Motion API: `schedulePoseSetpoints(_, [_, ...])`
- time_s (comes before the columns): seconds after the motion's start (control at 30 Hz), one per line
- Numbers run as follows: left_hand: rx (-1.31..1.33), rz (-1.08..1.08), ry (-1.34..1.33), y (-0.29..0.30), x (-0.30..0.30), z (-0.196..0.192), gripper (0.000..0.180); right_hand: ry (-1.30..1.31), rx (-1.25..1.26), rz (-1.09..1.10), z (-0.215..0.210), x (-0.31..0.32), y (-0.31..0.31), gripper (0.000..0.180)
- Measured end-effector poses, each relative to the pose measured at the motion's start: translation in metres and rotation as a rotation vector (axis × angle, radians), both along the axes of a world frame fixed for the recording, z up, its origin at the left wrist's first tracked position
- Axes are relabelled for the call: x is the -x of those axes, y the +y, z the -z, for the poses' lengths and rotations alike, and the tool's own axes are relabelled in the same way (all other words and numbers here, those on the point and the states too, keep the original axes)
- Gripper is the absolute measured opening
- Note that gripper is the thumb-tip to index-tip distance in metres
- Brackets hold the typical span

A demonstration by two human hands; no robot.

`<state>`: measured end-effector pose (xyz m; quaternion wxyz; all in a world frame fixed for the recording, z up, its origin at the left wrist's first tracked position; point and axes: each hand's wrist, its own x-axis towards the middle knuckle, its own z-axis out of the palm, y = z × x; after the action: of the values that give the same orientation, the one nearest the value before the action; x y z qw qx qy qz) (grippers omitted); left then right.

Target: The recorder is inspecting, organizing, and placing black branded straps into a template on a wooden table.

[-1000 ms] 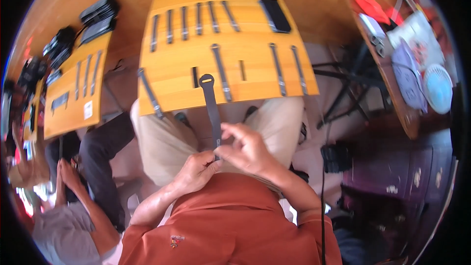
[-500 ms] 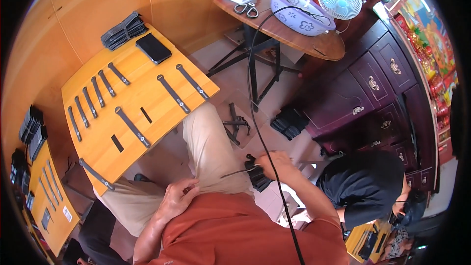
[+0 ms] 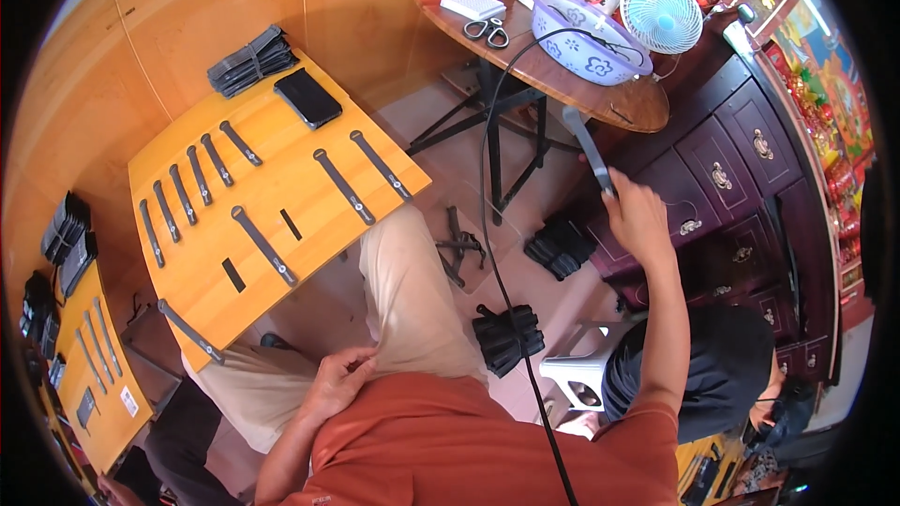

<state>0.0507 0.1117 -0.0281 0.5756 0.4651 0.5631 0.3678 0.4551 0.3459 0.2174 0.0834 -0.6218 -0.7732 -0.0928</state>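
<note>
My right hand [image 3: 637, 214] is raised on the right, closed round the lower end of a dark strap [image 3: 589, 148]. The strap slants up toward the round table's edge. My left hand [image 3: 342, 380] rests against my lap with its fingers curled together; whether anything is in them is hidden. On the yellow tabletop [image 3: 211, 253] ahead to the left lie several dark straps [image 3: 263, 245], each with a rounded end. A black phone [image 3: 307, 99] and a tied bundle of black straps [image 3: 251, 61] lie at its far corner.
Black bundles [image 3: 507, 338] lie low beside my right knee. A round wooden table [image 3: 473, 36] bears scissors [image 3: 487, 32], a purple basin [image 3: 589, 42] and a fan [image 3: 661, 14]. A black cable [image 3: 487, 159] hangs across the view. A person in dark clothes [image 3: 705, 365] sits at the right.
My right hand has risen from beside the black bundle near my knee and moved rightward and away, carrying the strap. My left hand has barely moved, its fingers now closer together.
</note>
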Motion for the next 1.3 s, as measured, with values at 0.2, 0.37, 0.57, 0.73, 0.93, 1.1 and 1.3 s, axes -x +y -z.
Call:
schedulePoseSetpoints(0.2, [0.006,0.049,0.077,0.001,0.0,-0.01,0.032,-0.051,-0.049,0.021,-0.024,0.039,0.114,0.046])
schedulePoseSetpoints(0.37, [0.013,0.04,0.097,0.0,0.001,-0.011,0.034,-0.062,0.019,0.09,-0.036,0.068,0.193,0.036])
schedulePoseSetpoints(0.57, [0.062,0.036,0.127,0.003,0.001,-0.014,0.034,-0.039,0.116,0.117,-0.027,0.098,0.247,0.042])
schedulePoseSetpoints(0.73, [0.074,0.043,0.112,0.006,0.002,-0.009,0.033,0.067,0.02,0.052,-0.015,0.1,0.275,0.045])
schedulePoseSetpoints(0.93, [0.084,0.055,0.118,0.012,0.002,-0.011,0.031,0.34,-0.118,-0.067,0.003,0.077,0.285,0.031])
schedulePoseSetpoints(1.1, [0.109,0.056,0.083,0.012,0.001,-0.005,0.03,0.308,-0.234,-0.167,0.015,0.07,0.273,0.018])
schedulePoseSetpoints(1.3, [0.111,0.037,0.062,0.008,0.002,0.0,0.031,0.101,-0.324,-0.16,0.019,0.062,0.256,0.022])
